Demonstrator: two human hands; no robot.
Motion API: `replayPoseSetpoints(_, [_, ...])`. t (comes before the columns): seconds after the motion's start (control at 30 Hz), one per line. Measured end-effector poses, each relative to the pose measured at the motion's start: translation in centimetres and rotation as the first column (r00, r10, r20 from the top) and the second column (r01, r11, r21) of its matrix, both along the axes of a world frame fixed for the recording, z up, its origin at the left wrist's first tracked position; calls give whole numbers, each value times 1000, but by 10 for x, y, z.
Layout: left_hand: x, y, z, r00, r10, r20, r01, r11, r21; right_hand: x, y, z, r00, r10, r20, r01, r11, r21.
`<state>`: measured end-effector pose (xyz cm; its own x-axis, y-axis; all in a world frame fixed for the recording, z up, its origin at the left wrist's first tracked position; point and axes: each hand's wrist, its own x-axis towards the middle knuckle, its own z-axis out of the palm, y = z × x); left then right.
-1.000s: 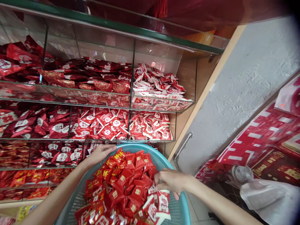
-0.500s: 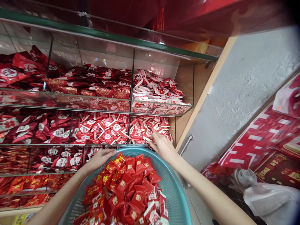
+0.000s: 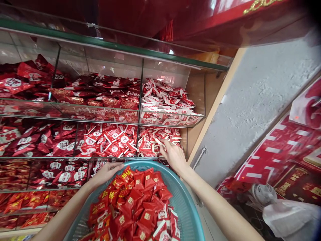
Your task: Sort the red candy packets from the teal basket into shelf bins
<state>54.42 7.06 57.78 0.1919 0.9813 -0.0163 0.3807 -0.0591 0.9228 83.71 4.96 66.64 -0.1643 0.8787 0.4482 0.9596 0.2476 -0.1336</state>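
A teal plastic basket [image 3: 184, 204] heaped with small red candy packets [image 3: 136, 207] fills the lower middle of the view. My left hand [image 3: 107, 171] grips the basket's far rim, fingers curled over it. My right hand [image 3: 173, 154] reaches into the right-hand glass bin [image 3: 163, 140] on the middle shelf, its fingers down among red-and-white packets. Whether those fingers hold a packet cannot be seen.
Glass-fronted shelves [image 3: 100, 113] hold several bins of red packets, with a bin of red-and-white packets [image 3: 168, 100] above. A wooden upright [image 3: 213, 110] ends the shelving, beside a grey wall [image 3: 258, 100]. Red printed sheets [image 3: 276, 147], a small fan [image 3: 262, 195] and a plastic bag [image 3: 293, 217] lie at right.
My right hand left the basket's right side, where it handled red-and-white packets, and went up into the middle shelf's right bin. The left hand stayed on the rim.
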Motion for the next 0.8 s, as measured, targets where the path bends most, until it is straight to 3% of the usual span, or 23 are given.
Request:
replayPoseSetpoints(0.23, [-1, 0, -2, 1000, -8, 0, 8, 1000, 15, 10, 22, 1, 990, -91, -107, 99, 992, 76])
replayPoseSetpoints(0.43, [0, 0, 0, 1000, -14, -12, 14, 1000, -6, 24, 21, 2, 920, 4, -391, 68, 983, 171])
replayPoseSetpoints(0.53, [1, -1, 1, 1000, -16, -22, 16, 1000, -20, 29, 9, 8, 889, 33, -457, 24, 993, 119])
replayPoseSetpoints(0.63, [2, -1, 1, 999, -11, -39, 10, 1000, -29, 33, -6, 14, 828, 107, -550, -119, 993, 15])
replayPoseSetpoints(0.7, [3, -2, 2, 998, -1, -55, -1, 1000, -29, 37, -15, 16, 763, 168, -624, -286, 954, -94])
replayPoseSetpoints(0.8, [3, -2, 3, 997, 12, -79, -13, 1000, -22, 42, -27, 12, 702, 234, -672, -550, 778, -304])
